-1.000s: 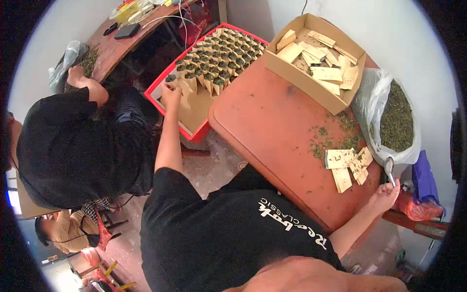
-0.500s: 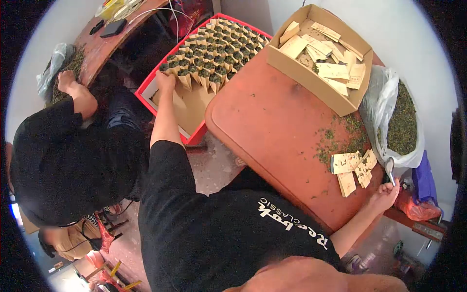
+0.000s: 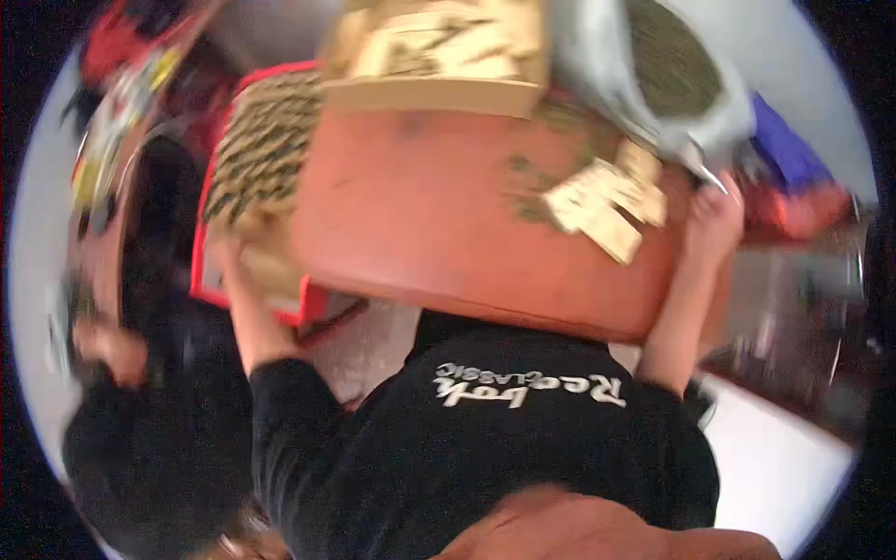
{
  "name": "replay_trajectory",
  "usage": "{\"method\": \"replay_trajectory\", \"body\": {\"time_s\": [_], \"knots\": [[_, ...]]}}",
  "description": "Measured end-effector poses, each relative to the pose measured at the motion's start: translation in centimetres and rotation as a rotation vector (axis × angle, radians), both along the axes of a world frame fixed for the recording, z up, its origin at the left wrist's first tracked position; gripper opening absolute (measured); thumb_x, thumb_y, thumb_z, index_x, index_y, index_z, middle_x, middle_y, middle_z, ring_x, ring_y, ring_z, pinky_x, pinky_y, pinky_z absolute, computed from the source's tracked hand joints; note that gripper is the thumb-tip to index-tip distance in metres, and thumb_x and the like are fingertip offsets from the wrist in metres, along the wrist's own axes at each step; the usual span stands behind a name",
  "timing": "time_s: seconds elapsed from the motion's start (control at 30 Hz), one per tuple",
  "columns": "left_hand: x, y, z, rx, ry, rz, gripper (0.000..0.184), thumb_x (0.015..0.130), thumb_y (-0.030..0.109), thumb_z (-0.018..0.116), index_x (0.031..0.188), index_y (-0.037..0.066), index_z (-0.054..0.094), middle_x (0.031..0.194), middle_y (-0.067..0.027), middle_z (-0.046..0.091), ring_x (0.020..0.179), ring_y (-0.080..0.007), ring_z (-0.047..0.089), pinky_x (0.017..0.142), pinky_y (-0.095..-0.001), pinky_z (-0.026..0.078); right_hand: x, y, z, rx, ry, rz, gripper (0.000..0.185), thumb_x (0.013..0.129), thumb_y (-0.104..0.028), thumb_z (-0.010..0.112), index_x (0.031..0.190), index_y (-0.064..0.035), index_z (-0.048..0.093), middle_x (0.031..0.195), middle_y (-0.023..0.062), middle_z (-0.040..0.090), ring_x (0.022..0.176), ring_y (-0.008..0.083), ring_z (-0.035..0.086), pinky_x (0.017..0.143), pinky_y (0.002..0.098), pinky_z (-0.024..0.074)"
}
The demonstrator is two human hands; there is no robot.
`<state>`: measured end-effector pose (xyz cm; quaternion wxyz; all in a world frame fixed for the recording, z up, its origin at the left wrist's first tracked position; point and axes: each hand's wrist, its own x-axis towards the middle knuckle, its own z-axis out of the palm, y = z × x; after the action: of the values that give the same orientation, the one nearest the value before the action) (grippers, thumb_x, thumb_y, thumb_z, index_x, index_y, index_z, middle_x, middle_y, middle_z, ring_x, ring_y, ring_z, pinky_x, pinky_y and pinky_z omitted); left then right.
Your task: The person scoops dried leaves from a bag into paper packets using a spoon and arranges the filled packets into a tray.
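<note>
My right hand (image 3: 717, 213) is closed around the handle of a metal spoon (image 3: 702, 166), beside the clear plastic bag (image 3: 602, 58) of dried green leaf (image 3: 674, 61). Flat printed paper packets (image 3: 607, 201) lie on the table just left of that hand. On the other side, my left hand (image 3: 224, 245) is at the front of a red-rimmed box (image 3: 200, 250), by rows of upright paper packets (image 3: 266, 131) with dark contents. Motion smears its fingers, so whether it grips a packet cannot be made out.
A cardboard box (image 3: 429, 97) with more flat packets stands at the far edge of the reddish table (image 3: 411, 205). Loose leaf is scattered near the bag. Another person's hand (image 3: 110, 347) is at the left. Purple material (image 3: 789, 145) and a red plastic bag (image 3: 807, 210) are at right.
The head view has turned right, so the table and boxes appear rotated and shifted left, and the picture is blurred. My right hand still holds the spoon; my left stays at the red-rimmed box.
</note>
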<state>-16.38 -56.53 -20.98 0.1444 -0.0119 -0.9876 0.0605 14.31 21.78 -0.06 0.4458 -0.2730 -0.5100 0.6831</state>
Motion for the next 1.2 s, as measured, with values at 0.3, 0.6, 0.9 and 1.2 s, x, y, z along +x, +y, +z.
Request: {"method": "replay_trajectory", "body": {"time_s": [0.3, 0.6, 0.9, 1.2], "knots": [[12.6, 23.5, 16.8, 1.241, 0.275, -0.219, 0.039, 0.087, -0.001, 0.060, 0.126, -0.003, 0.051, 0.118, -0.0127, 0.059, 0.106, -0.0219, 0.058, 0.093, -0.0352, 0.048, 0.6, -1.1, 0.6, 0.106, 0.100, 0.024, 0.025, 0.101, -0.018, 0.045, 0.107, -0.0002, 0.061, 0.069, 0.0044, 0.060, 0.055, 0.0083, 0.048, 0.048, 0.0219, 0.0351], [19.0, 51.6, 25.7, 0.648, -0.208, -1.312, 0.027, 0.085, 0.012, 0.066, 0.111, 0.005, 0.063, 0.106, -0.0146, 0.066, 0.101, -0.0320, 0.062, 0.087, -0.0404, 0.051, 1.5, -2.5, 1.3, 0.298, 0.039, 0.025, 0.023, 0.101, -0.019, 0.047, 0.107, -0.0020, 0.063, 0.070, 0.0015, 0.063, 0.061, 0.0046, 0.053, 0.054, 0.0197, 0.0417], [21.4, 61.9, 24.7, 0.175, -0.311, -1.056, 0.063, 0.082, 0.054, 0.066, 0.122, 0.006, 0.054, 0.109, -0.0191, 0.065, 0.104, -0.0395, 0.061, 0.085, -0.0496, 0.051, 2.4, -2.5, 2.1, 0.288, 0.078, 0.025, 0.024, 0.101, -0.018, 0.047, 0.105, -0.0020, 0.064, 0.068, 0.0013, 0.063, 0.062, 0.0053, 0.057, 0.059, 0.0206, 0.0470], [22.1, 60.1, 25.3, 0.384, -0.321, -0.988, 0.062, 0.078, 0.029, 0.070, 0.131, 0.004, 0.051, 0.122, -0.0181, 0.059, 0.111, -0.0362, 0.058, 0.093, -0.0427, 0.048, 2.8, -3.1, 2.8, 0.541, -0.063, -0.089, 0.023, 0.101, -0.016, 0.048, 0.105, -0.0015, 0.065, 0.067, 0.0000, 0.063, 0.060, 0.0040, 0.055, 0.057, 0.0212, 0.0458]]}}
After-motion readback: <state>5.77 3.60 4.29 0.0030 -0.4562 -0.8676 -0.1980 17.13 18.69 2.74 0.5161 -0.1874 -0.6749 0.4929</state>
